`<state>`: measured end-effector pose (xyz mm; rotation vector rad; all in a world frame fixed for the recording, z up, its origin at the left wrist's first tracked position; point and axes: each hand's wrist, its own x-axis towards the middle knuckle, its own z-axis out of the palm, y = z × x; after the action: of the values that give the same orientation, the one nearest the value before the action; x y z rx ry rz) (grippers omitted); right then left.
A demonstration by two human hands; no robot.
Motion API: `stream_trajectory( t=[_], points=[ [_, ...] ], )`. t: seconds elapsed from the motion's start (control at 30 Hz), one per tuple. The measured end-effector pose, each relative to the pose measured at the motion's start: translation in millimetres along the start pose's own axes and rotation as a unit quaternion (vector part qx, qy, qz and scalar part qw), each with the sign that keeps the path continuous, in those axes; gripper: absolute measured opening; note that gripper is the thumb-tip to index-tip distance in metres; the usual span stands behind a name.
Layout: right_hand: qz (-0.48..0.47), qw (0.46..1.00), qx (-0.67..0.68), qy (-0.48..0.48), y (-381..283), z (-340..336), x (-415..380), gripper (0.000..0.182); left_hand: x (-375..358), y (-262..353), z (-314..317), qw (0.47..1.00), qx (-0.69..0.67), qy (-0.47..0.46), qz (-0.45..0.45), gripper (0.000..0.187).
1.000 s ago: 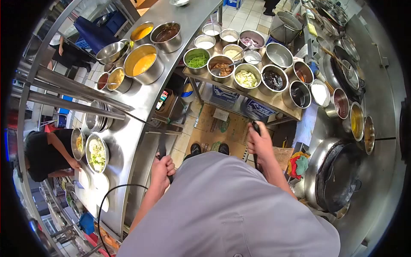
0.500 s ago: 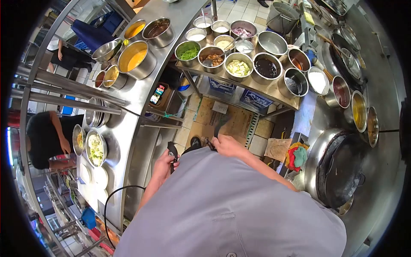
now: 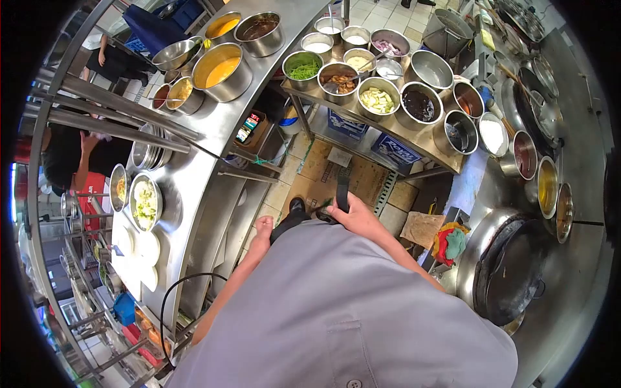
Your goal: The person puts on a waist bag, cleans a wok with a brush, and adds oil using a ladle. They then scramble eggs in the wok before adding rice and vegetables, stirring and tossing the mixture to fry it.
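My right hand [image 3: 354,215] is closed round a black strap [image 3: 343,187], whose free end points away from me over the floor. Just in front of the hem of the grey shirt [image 3: 349,291], a dark buckle-like piece [image 3: 326,216] lies beside that hand, partly hidden. To the left of my waist, my left hand [image 3: 262,234] has its fingers curled in, close to the dark trouser leg; what is in it, if anything, is hidden.
Metal pots of sauces and chopped food crowd the table ahead [image 3: 414,145]. A steel counter [image 3: 213,142] on the left bears pots, bowls and white plates. On the right stands a large wok [image 3: 514,271]. A co-worker [image 3: 71,155] is beyond the left counter.
The black strap and buckle that showed at my left hand are out of sight there, and its fingers have curled. In my right hand, the strap has swung more upright. The view has shifted slightly.
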<state>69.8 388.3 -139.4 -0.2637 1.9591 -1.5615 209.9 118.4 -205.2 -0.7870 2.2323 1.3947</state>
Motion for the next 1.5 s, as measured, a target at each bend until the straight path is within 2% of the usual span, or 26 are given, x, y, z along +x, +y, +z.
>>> stream_trajectory(
  t=[0.03, 0.07, 0.13, 0.23, 0.27, 0.3, 0.37, 0.43, 0.5, 0.53, 0.6, 0.73, 0.8, 0.9, 0.93, 1.0, 1.03, 1.1, 1.17, 1.23, 1.27, 1.3, 1.37, 1.4, 1.43, 1.5],
  points=[
    [-0.001, 1.000, -0.001, -0.001, 5, 2, 0, 0.028, 13, -25, 6, 0.997, -0.028, 0.011, 0.070, 0.045],
    [-0.011, 1.000, 0.022, 0.007, 14, 5, 3, 0.024, 12, -18, 7, 0.997, -0.028, 0.013, 0.072, 0.045],
    [-0.023, 0.999, 0.045, 0.016, 19, 6, 6, 0.020, 12, 4, 9, 0.975, -0.180, -0.082, -0.103, 0.036],
    [0.003, 0.996, 0.083, 0.013, 20, 3, 5, 0.015, 53, -77, 3, 0.973, -0.198, -0.119, -0.010, 0.039],
    [0.019, 0.995, 0.093, 0.018, 19, 3, 3, 0.014, 64, -98, 1, 0.973, -0.202, -0.089, -0.070, 0.044],
    [0.034, 0.994, 0.104, 0.022, 18, 1, 2, 0.012, 53, -85, -3, 0.973, -0.201, -0.091, -0.067, 0.044],
    [0.046, 0.992, 0.115, 0.026, 16, 0, 1, 0.011, -2, -21, -24, 0.997, -0.032, -0.068, 0.032, 0.042],
    [0.058, 0.990, 0.125, 0.027, 15, -1, 0, 0.009, -31, 32, -43, 0.986, -0.103, -0.130, 0.018, 0.046],
    [0.061, 0.990, 0.123, 0.034, 14, -2, -1, 0.008, -65, 88, -52, 0.993, -0.004, -0.083, -0.089, 0.042],
    [0.062, 0.990, 0.121, 0.033, 14, -2, -2, 0.008, -69, 87, -48, 0.993, -0.006, -0.083, -0.089, 0.042],
    [0.060, 0.991, 0.108, 0.048, 16, -3, -2, 0.008, -83, 77, -42, 0.980, -0.198, 0.008, 0.002, 0.034],
    [0.034, 0.989, 0.134, 0.055, 19, 1, -2, 0.013, -80, 40, -40, 0.927, -0.374, 0.010, 0.013, 0.029],
    [0.066, 0.988, 0.133, 0.053, 14, 1, -4, 0.014, -79, 47, -48, 0.978, -0.206, 0.004, -0.019, 0.028],
    [0.060, 0.991, 0.106, 0.057, 15, 1, -4, 0.015, -77, 69, -49, 0.998, -0.017, 0.031, -0.052, 0.026],
    [0.059, 0.992, 0.102, 0.052, 19, 2, -3, 0.015, -73, 63, -49, 0.998, -0.022, 0.035, -0.054, 0.026],
    [0.032, 0.995, 0.076, 0.051, 27, 1, -1, 0.013, -65, 51, -52, 0.994, -0.013, -0.046, 0.103, 0.025],
    [0.031, 0.996, 0.073, 0.046, 28, 1, -1, 0.013, -65, 51, -56, 0.994, -0.017, -0.041, 0.102, 0.025],
    [0.033, 0.997, 0.068, 0.034, 28, 0, 1, 0.015, -68, 60, -68, 0.968, -0.154, -0.113, -0.165, 0.028],
    [0.026, 0.997, 0.068, 0.028, 26, -1, 1, 0.016, -72, 74, -73, 0.973, -0.089, -0.151, -0.152, 0.032],
    [0.026, 0.997, 0.070, 0.025, 29, -1, -2, 0.017, -71, 74, -71, 0.961, -0.140, -0.071, -0.227, 0.033],
    [0.026, 0.995, 0.086, 0.042, 33, -1, -3, 0.020, -71, 67, -73, 0.929, -0.316, -0.054, -0.183, 0.030],
    [0.027, 0.993, 0.102, 0.059, 35, 0, -4, 0.023, -64, 62, -75, 0.930, -0.313, -0.054, -0.186, 0.030],
    [0.044, 0.980, 0.157, 0.117, 23, -1, -16, 0.025, -45, 49, -78, 0.821, -0.528, 0.105, -0.188, 0.029],
    [0.150, 0.945, 0.282, 0.075, 22, -10, -24, 0.026, -36, 35, -84, 0.821, -0.535, 0.123, -0.153, 0.031],
    [0.114, 0.935, 0.328, 0.073, 25, -13, -32, 0.032, -34, 39, -91, 0.824, -0.539, 0.128, -0.115, 0.025],
    [0.079, 0.961, 0.260, 0.058, 23, -23, -52, 0.036, -28, 50, -102, 0.855, -0.490, 0.151, -0.071, 0.040]
  ],
)
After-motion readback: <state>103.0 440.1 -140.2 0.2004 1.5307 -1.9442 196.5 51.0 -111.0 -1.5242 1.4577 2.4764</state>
